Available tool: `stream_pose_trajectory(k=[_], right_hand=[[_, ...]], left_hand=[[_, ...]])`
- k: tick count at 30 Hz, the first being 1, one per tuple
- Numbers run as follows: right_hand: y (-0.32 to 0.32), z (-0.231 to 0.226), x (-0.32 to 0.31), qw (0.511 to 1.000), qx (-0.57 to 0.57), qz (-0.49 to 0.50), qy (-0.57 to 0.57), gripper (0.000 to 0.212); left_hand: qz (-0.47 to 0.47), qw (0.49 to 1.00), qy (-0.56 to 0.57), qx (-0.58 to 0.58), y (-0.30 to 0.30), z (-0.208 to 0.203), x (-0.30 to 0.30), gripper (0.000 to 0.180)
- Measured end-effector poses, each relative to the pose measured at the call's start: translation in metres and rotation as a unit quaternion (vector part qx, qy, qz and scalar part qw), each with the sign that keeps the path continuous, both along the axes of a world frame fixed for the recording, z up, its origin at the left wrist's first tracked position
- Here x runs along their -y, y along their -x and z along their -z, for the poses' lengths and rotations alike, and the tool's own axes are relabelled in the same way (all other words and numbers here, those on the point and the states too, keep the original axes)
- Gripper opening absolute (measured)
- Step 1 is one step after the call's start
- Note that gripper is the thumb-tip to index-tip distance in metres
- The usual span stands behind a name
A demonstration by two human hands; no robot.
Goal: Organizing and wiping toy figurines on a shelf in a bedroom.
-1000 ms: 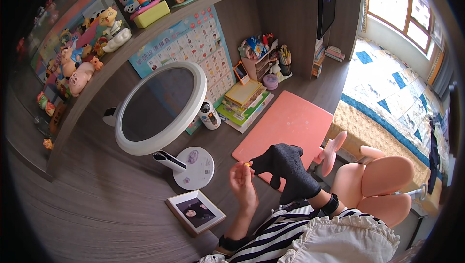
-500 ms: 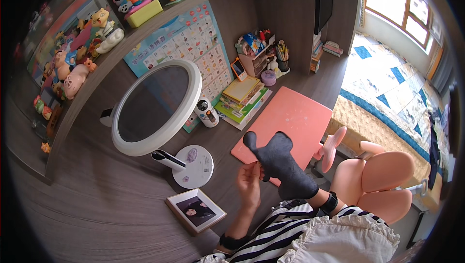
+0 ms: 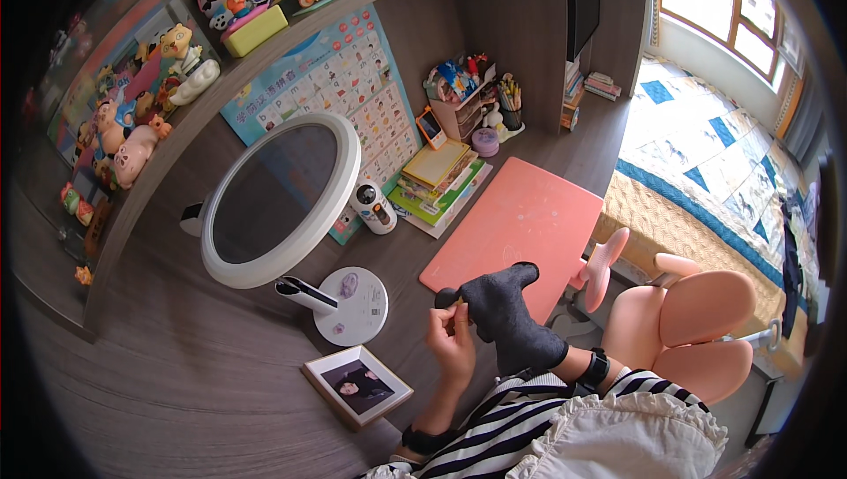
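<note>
A dark grey cloth glove (image 3: 510, 325), mitten-like and loose, covers my right hand (image 3: 503, 303) down to the wrist, where a black watch (image 3: 598, 364) sits. Its fingers are hidden inside the cloth, so I cannot make out whether they are bent or straight. One narrow lobe of the glove points left and another points away to the upper right. My left hand (image 3: 452, 338) is closed in a pinch on the glove's left side, near the left lobe. A tiny yellowish spot shows at its fingertips, too small to name. Both hands are above the near edge of the desk.
Beyond the glove lies a pink desk mat (image 3: 529, 214). To the left stand a round mirror (image 3: 353, 170) on a white base and a framed photo (image 3: 357, 386). Stacked books (image 3: 432, 183) are behind. A pink chair (image 3: 697, 329) is at right; figurines line the shelf (image 3: 198, 126).
The gloved right hand has turned and shifted slightly left and nearer. Its left lobe has dropped toward my left hand, whose fingers still pinch the cloth.
</note>
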State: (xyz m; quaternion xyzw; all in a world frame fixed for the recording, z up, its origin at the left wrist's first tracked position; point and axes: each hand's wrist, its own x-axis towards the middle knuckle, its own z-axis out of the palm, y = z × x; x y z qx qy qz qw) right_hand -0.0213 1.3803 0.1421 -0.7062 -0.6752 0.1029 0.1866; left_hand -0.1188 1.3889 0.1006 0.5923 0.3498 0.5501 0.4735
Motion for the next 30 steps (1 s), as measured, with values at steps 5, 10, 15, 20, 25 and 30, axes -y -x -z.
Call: stream_pose_trajectory(k=[5, 10, 15, 20, 25, 30], right_hand=[[0.000, 0.009, -0.001, 0.986, 0.132, 0.040, -0.093, 0.016], [-0.012, 0.010, 0.005, 0.980, -0.153, -0.046, -0.122, 0.014], [-0.010, -0.017, 0.002, 0.987, 0.144, -0.068, 0.030, 0.013], [-0.007, -0.009, -0.002, 0.992, 0.022, -0.028, 0.122, 0.014], [-0.019, 0.027, -0.004, 0.982, -0.119, -0.122, -0.086, 0.022], [-0.018, 0.023, -0.012, 0.986, 0.076, -0.148, 0.026, 0.031]], left_hand=[[-0.013, 1.000, 0.014, 0.001, -0.006, -0.009, 0.004, 0.014], [0.026, 0.999, -0.007, -0.023, -0.001, -0.003, 0.000, 0.016], [0.042, 0.998, -0.020, -0.041, -0.001, -0.007, 0.001, 0.016], [0.052, 0.996, -0.023, -0.065, -0.003, -0.003, -0.002, 0.016], [0.042, 0.998, -0.006, -0.056, 0.000, 0.003, -0.003, 0.014], [0.060, 0.996, -0.019, -0.059, -0.001, 0.001, -0.001, 0.015]])
